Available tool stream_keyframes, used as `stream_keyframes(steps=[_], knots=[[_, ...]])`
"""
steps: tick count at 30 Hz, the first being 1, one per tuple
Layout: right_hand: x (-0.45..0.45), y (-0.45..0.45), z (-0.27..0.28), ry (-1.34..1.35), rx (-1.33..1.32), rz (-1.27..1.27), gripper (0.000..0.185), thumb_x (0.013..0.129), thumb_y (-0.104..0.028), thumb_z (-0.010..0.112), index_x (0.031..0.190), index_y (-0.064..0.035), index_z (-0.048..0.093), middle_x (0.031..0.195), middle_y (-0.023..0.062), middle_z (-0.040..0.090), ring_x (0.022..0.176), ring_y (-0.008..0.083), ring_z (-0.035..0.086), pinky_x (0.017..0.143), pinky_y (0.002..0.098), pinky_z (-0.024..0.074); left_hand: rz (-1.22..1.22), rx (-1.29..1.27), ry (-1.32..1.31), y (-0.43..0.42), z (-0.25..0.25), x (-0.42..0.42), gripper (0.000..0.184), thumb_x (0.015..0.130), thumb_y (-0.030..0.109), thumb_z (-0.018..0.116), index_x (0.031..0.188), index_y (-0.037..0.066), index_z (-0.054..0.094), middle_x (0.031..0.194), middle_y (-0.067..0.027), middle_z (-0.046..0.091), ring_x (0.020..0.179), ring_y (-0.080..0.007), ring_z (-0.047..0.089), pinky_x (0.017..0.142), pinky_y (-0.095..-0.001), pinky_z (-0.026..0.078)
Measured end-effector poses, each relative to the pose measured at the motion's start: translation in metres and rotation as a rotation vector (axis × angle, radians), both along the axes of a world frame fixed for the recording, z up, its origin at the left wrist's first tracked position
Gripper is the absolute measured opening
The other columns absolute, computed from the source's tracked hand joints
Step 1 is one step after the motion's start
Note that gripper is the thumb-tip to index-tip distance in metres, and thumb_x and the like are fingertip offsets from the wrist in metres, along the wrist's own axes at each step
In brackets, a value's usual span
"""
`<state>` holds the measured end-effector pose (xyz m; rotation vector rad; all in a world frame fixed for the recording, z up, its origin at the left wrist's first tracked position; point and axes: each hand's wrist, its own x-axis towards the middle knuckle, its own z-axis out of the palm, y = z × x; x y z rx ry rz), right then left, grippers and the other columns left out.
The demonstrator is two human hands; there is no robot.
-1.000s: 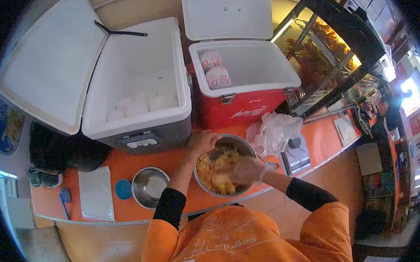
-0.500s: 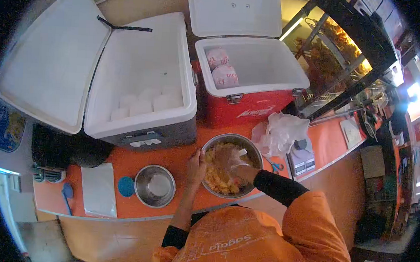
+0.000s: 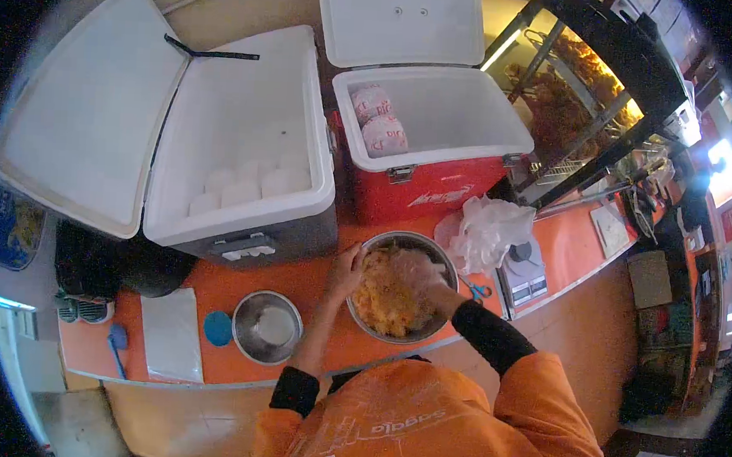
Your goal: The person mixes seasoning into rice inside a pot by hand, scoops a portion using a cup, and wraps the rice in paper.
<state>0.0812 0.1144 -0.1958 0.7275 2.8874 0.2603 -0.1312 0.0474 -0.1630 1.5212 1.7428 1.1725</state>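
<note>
A large metal bowl (image 3: 358,315) holds an orange-yellow crumbly food (image 3: 383,300), perhaps seasoned rice. My left hand (image 3: 347,270) grips the bowl's left rim. Inside the bowl, at its upper right, is my right hand (image 3: 429,283), which seems to wear a clear plastic glove and touches the food. Its fingers are blurred and partly hidden. A smaller metal bowl (image 3: 245,326) with something white in it stands to the left, beside a round blue lid (image 3: 218,328).
Behind are an open grey cooler (image 3: 300,225) with white packets and an open red cooler (image 3: 434,187) with wrapped bundles. Plastic bags (image 3: 486,233), blue-handled scissors (image 3: 478,292) and a scale (image 3: 522,278) lie right. A lit food cabinet (image 3: 588,91) stands back right; white sheets (image 3: 172,334) lie left.
My right hand has shifted up and right within the bowl, uncovering more of the food. My left hand stays on the rim. The whole view has shifted slightly.
</note>
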Motion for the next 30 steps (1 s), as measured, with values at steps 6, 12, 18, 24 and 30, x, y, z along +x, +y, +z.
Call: stream_keyframes(steps=[6, 12, 18, 24, 30], knots=[[-0.053, 0.024, 0.037, -0.323, -0.624, -0.051, 0.046, 0.085, -0.026, 0.055, 0.126, -0.0071, 0.052, 0.124, 0.017, 0.057, 0.11, 0.027, 0.057, 0.088, 0.0389, 0.0482, -0.226, 0.171, 0.173, 0.035, -0.064, -0.022, 0.04, 0.097, 0.031, 0.046, 0.116, -0.003, 0.058, 0.105, -0.0228, 0.064, 0.098, -0.0356, 0.063, 0.082, -0.0402, 0.048], [-0.039, -0.009, 0.095, -0.43, -0.64, 0.082, 0.039, 0.081, -0.027, 0.057, 0.115, -0.0088, 0.056, 0.104, 0.014, 0.06, 0.097, 0.027, 0.06, 0.08, 0.0407, 0.0499, -0.246, -0.017, 0.128, 0.031, -0.006, -0.02, 0.04, 0.096, 0.032, 0.049, 0.112, -0.003, 0.06, 0.098, -0.0226, 0.066, 0.089, -0.0358, 0.065, 0.076, -0.0425, 0.049], [0.005, -0.026, 0.111, -0.369, -0.258, 0.326, 0.025, 0.077, -0.026, 0.059, 0.097, -0.0104, 0.063, 0.081, 0.0099, 0.064, 0.078, 0.0261, 0.064, 0.066, 0.0416, 0.0523, -0.258, -0.111, 0.176, 0.029, 0.009, -0.02, 0.039, 0.095, 0.033, 0.049, 0.113, 0.001, 0.061, 0.098, -0.0215, 0.066, 0.088, -0.0369, 0.065, 0.075, -0.0438, 0.05], [0.015, -0.011, 0.126, -0.268, -0.267, 0.16, 0.022, 0.083, -0.029, 0.055, 0.086, -0.0102, 0.065, 0.086, 0.0091, 0.067, 0.08, 0.0247, 0.065, 0.067, 0.0406, 0.0528, -0.22, -0.069, 0.21, 0.03, -0.001, -0.018, 0.036, 0.095, 0.033, 0.049, 0.113, 0.004, 0.062, 0.098, -0.0187, 0.067, 0.088, -0.0357, 0.066, 0.076, -0.044, 0.051], [-0.011, -0.007, 0.085, -0.203, -0.534, -0.058, 0.032, 0.083, -0.027, 0.057, 0.11, -0.0105, 0.057, 0.108, 0.0122, 0.06, 0.1, 0.0271, 0.058, 0.081, 0.0439, 0.0467, -0.216, -0.012, 0.049, 0.033, -0.018, -0.018, 0.034, 0.094, 0.031, 0.051, 0.107, 0.001, 0.063, 0.095, -0.0198, 0.067, 0.087, -0.0367, 0.065, 0.074, -0.0437, 0.05]])
